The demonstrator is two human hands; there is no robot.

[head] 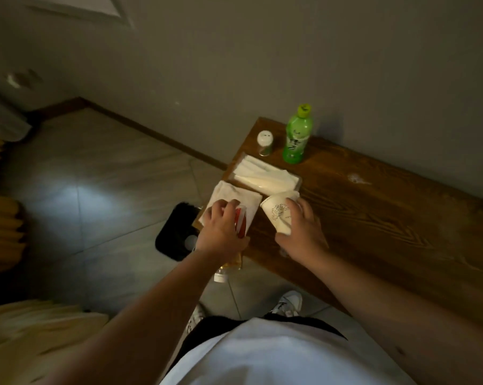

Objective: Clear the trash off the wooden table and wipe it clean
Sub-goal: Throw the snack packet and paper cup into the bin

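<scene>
Both my hands are full at the table's near corner.

My right hand curls around a white printed paper cup, tipped toward eleven o'clock. My left hand clasps a red-labelled plastic bottle over a folded white cloth. At twelve o'clock, smooth tissues; beyond, a green bottle on the grained wooden table.

A plain grey wall is seen behind, with a dark wooden skirting board along its foot. The floor is laid with large grey tiles, on which a soft patch of light is reflected. Yellow folded fabric is seen at the left edge. The room is dimly lit.
</scene>
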